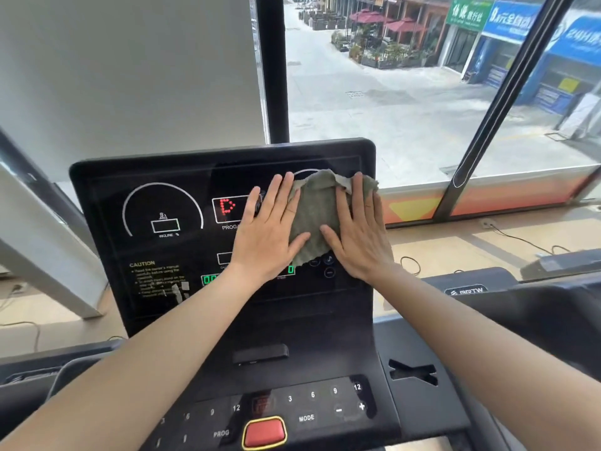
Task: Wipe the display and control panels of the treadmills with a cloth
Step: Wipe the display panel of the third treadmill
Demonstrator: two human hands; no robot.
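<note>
The left half of the display (156,222) lies bare and open to a pass, while both hands, left (265,232) and right (357,232), and the cloth (313,216) cover its right half. Below, the control panel (309,408) is clear apart from the raised red button (264,432) and a small ledge (260,353) above it. A black window post (271,70) stands close behind the display's top edge.

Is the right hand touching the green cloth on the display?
Touching. In the head view the right hand lies flat on the green cloth, its fingers over the cloth's right edge, pressing it against the display.
</note>
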